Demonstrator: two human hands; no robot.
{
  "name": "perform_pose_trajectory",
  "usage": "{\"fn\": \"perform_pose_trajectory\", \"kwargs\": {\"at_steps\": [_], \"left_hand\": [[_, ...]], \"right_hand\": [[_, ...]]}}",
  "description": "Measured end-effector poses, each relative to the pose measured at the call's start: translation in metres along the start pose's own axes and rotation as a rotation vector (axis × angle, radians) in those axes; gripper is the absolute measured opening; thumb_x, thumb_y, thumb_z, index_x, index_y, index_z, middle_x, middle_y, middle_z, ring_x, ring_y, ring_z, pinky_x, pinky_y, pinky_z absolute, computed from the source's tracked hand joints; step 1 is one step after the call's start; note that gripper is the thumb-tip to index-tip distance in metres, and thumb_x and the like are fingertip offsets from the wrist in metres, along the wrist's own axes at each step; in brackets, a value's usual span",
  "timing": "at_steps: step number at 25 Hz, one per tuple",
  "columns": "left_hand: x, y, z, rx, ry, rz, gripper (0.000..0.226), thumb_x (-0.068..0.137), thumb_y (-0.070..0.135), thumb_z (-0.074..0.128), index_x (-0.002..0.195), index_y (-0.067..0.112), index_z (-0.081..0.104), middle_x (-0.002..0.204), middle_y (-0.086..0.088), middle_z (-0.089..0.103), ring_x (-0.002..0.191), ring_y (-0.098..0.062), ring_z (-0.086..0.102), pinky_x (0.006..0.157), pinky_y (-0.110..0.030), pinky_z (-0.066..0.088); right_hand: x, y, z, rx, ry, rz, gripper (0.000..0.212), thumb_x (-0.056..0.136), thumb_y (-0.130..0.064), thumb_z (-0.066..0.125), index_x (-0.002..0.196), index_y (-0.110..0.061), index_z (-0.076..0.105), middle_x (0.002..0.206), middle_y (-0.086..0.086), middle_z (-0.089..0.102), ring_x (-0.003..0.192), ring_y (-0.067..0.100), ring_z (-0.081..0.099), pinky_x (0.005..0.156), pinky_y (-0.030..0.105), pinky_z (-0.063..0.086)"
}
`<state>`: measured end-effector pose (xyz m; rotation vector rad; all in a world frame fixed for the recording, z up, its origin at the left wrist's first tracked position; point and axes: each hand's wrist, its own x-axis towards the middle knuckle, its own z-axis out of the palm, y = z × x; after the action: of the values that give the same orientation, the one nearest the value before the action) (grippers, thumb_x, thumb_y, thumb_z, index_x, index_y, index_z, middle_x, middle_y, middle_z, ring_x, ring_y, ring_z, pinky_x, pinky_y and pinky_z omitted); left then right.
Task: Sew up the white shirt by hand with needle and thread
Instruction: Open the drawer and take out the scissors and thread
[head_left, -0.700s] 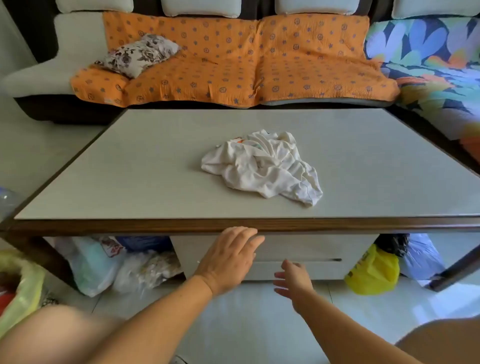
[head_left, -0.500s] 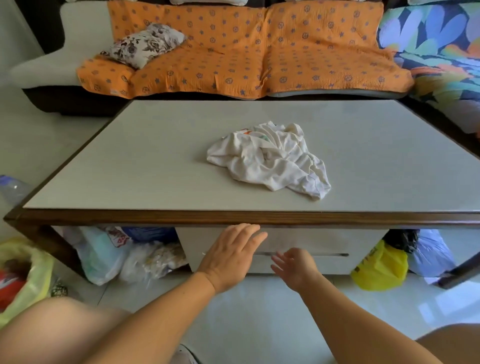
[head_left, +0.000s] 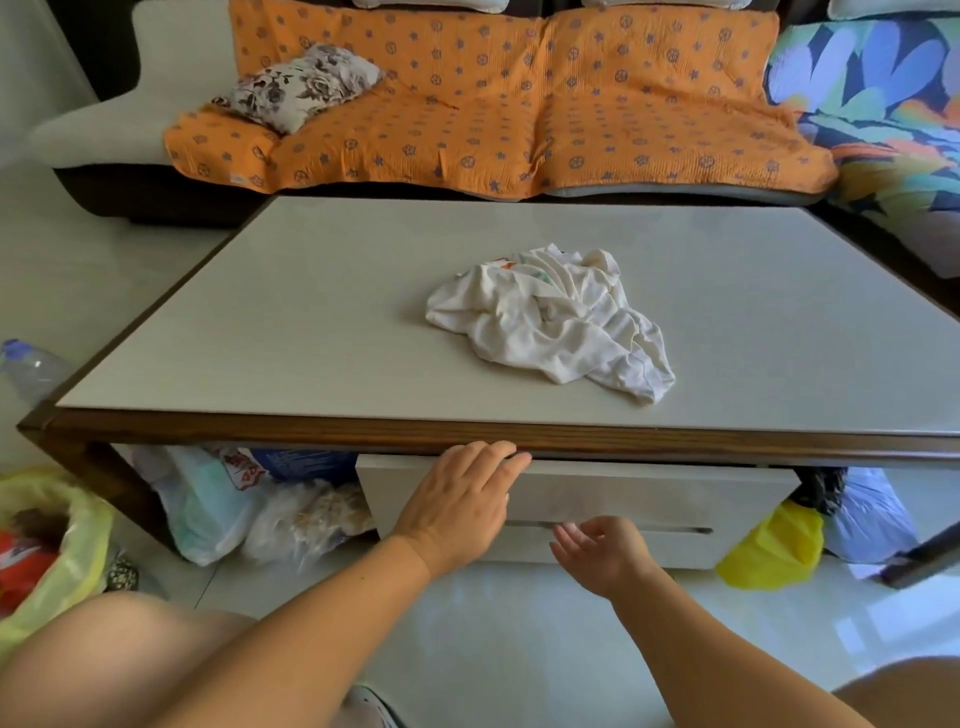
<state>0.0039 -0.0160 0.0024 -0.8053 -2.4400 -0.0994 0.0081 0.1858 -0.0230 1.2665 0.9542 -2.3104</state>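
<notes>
Crumpled near the middle of the table (head_left: 311, 332), a little toward 3 o'clock, lies the white shirt (head_left: 550, 327), touched by neither hand. At the table's 6 o'clock edge the left hand (head_left: 457, 504) reaches forward, its fingers (head_left: 493, 457) straight and close together, tips at the top of the drawer (head_left: 649, 493) front just under the wooden rim. At its 4 o'clock the right hand (head_left: 602, 553) is near the drawer's slot, fingers loosely spread, holding nothing.

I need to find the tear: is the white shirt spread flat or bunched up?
Bunched up: the white shirt lies in a crumpled, creased heap on the table.
</notes>
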Motion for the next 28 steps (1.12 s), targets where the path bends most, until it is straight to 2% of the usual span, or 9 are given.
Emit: {"fn": "perform_pose_trajectory", "kwargs": {"at_steps": [2, 5, 8, 11, 16, 20, 22, 25, 28], "left_hand": [[-0.001, 0.001, 0.003, -0.009, -0.005, 0.004, 0.044, 0.087, 0.024, 0.05, 0.13, 0.015, 0.056, 0.121, -0.003, 0.058, 0.102, -0.022, 0.054, 0.091, -0.033, 0.041], [-0.005, 0.003, 0.007, -0.072, -0.05, -0.026, 0.04, 0.091, 0.031, 0.045, 0.124, 0.017, 0.061, 0.113, 0.0, 0.063, 0.094, -0.019, 0.063, 0.077, -0.033, 0.053], [0.005, 0.003, -0.006, -0.246, -0.133, -0.282, 0.035, 0.094, 0.04, 0.04, 0.109, 0.027, 0.068, 0.101, 0.009, 0.067, 0.083, -0.015, 0.067, 0.064, -0.031, 0.054], [0.027, -0.005, -0.02, -0.343, -0.369, -0.508, 0.032, 0.101, 0.035, 0.037, 0.104, 0.03, 0.069, 0.1, 0.01, 0.071, 0.087, -0.016, 0.065, 0.068, -0.03, 0.049], [0.036, -0.024, -0.023, -0.559, -0.746, -0.663, 0.042, 0.092, 0.018, 0.062, 0.133, 0.025, 0.058, 0.124, 0.0, 0.065, 0.105, -0.018, 0.064, 0.092, -0.032, 0.052], [0.026, -0.026, -0.007, -0.476, -0.902, -0.557, 0.045, 0.089, 0.016, 0.066, 0.133, 0.023, 0.057, 0.123, -0.002, 0.063, 0.109, -0.024, 0.062, 0.094, -0.039, 0.052], [0.023, -0.02, 0.005, -0.403, -0.973, -0.478, 0.04, 0.092, 0.014, 0.06, 0.129, 0.028, 0.06, 0.118, -0.001, 0.064, 0.102, -0.026, 0.063, 0.088, -0.039, 0.054], [0.017, -0.009, 0.015, -0.298, -1.059, -0.356, 0.033, 0.092, 0.008, 0.054, 0.116, 0.025, 0.069, 0.089, -0.004, 0.063, 0.075, -0.025, 0.059, 0.062, -0.032, 0.049], [0.012, 0.0, 0.022, -0.26, -1.126, -0.333, 0.034, 0.09, 0.001, 0.051, 0.113, 0.017, 0.068, 0.077, -0.004, 0.054, 0.069, -0.024, 0.055, 0.057, -0.031, 0.044]], "right_hand": [[-0.011, 0.003, 0.002, -0.154, 0.03, -0.026, 0.044, 0.094, 0.004, 0.03, 0.138, 0.009, 0.036, 0.132, 0.025, 0.051, 0.124, 0.038, 0.053, 0.104, 0.049, 0.043], [-0.045, 0.013, 0.01, -0.737, 0.118, -0.129, 0.024, 0.098, -0.004, 0.039, 0.113, 0.003, 0.056, 0.099, 0.019, 0.065, 0.085, 0.03, 0.066, 0.073, 0.039, 0.055], [-0.075, 0.008, 0.021, -0.965, 0.106, -0.65, 0.026, 0.096, -0.007, 0.042, 0.089, -0.012, 0.066, 0.076, 0.005, 0.066, 0.06, 0.018, 0.058, 0.058, 0.031, 0.048], [-0.076, -0.014, 0.034, -1.224, 0.155, -0.987, 0.027, 0.095, -0.014, 0.043, 0.088, -0.02, 0.068, 0.077, -0.005, 0.065, 0.066, 0.017, 0.056, 0.061, 0.032, 0.044], [-0.038, -0.047, 0.034, -2.013, 0.048, -0.635, 0.032, 0.095, -0.01, 0.048, 0.112, -0.024, 0.071, 0.113, 0.002, 0.067, 0.099, 0.022, 0.062, 0.087, 0.031, 0.052], [-0.03, -0.037, 0.044, -2.245, -0.116, -0.578, 0.033, 0.095, -0.008, 0.049, 0.12, -0.018, 0.069, 0.125, 0.003, 0.065, 0.111, 0.023, 0.061, 0.091, 0.026, 0.048], [-0.028, -0.028, 0.051, -2.383, -0.184, -0.52, 0.037, 0.096, -0.006, 0.046, 0.125, -0.017, 0.065, 0.125, 0.004, 0.062, 0.108, 0.025, 0.061, 0.089, 0.028, 0.049], [-0.018, -0.018, 0.055, -2.475, -0.226, -0.454, 0.038, 0.094, -0.007, 0.048, 0.129, -0.018, 0.061, 0.118, 0.005, 0.063, 0.094, 0.023, 0.061, 0.078, 0.031, 0.051], [-0.01, -0.014, 0.05, -2.542, -0.223, -0.426, 0.042, 0.092, -0.009, 0.053, 0.129, -0.026, 0.059, 0.129, 0.004, 0.058, 0.108, 0.025, 0.06, 0.087, 0.032, 0.052]]}}
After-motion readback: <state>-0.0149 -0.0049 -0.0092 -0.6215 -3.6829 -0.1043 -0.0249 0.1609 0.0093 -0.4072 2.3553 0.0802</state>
